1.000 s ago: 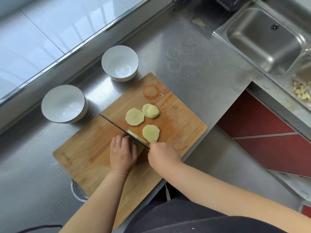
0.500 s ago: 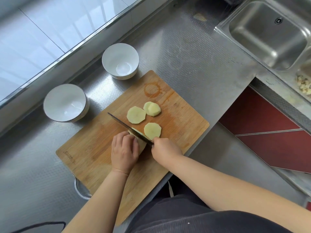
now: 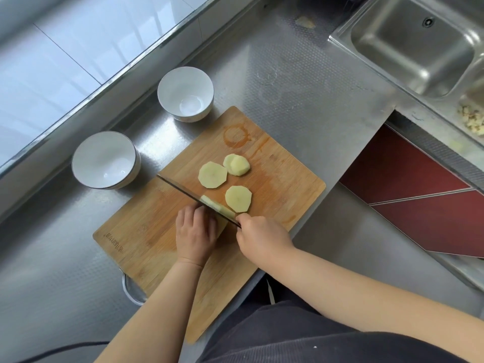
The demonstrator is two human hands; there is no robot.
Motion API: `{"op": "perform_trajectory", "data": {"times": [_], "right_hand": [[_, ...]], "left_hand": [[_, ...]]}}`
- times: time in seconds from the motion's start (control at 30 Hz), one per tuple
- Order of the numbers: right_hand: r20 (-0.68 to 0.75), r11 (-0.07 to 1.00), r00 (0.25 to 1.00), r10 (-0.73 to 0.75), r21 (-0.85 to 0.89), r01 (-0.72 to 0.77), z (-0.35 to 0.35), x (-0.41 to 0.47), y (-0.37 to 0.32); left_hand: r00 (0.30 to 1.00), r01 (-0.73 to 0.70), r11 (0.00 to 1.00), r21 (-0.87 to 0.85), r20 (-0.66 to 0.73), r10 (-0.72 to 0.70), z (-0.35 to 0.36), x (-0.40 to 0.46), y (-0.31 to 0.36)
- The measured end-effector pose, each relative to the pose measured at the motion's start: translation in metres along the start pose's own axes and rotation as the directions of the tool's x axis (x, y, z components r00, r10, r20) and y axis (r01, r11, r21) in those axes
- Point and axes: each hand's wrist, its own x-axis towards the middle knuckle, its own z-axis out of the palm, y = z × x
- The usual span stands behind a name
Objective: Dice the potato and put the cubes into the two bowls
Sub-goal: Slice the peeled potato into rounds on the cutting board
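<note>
Slicing stage. Left hand (image 3: 195,235) clamps potato (image 3: 217,206) at frame centre; right hand (image 3: 262,238) grasps knife (image 3: 183,191). Slices (image 3: 212,175) lie beyond blade. Advice: keep fingertips tucked, cut straight down, even thickness. Bowls (image 3: 104,159) empty, upper left.

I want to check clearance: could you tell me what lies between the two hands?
In the head view, the knife blade and a fresh potato slice separate left hand from right hand.

Three pale, peeled potato slices (image 3: 212,175) lie flat mid-board on the wooden cutting board (image 3: 146,231), near its far edge. The remaining potato piece (image 3: 218,207) sits under the knife (image 3: 183,191). Two white bowls (image 3: 104,159) stand empty on the counter (image 3: 301,82), just beyond the board's far-left edge.
</note>
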Motion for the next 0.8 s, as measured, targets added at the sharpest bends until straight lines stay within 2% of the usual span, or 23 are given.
{"op": "perform_trajectory", "data": {"times": [0.2, 0.4, 0.8], "right_hand": [[-0.027, 0.997, 0.999, -0.043, -0.073, 0.040, -0.010, -0.018, -0.008], [-0.023, 1.000, 1.000, -0.008, -0.007, 0.008, -0.013, -0.025, -0.012], [-0.008, 1.000, 1.000, 0.016, 0.017, -0.016, -0.015, -0.022, -0.010]], "left_hand": [[1.000, 0.006, 1.000, -0.014, 0.018, -0.005, 0.002, -0.001, -0.004], [1.000, 0.004, 1.000, -0.023, 0.012, -0.004, 0.000, -0.001, -0.001], [1.000, -0.011, 1.000, -0.027, -0.013, 0.011, -0.002, 0.001, 0.001]]}}
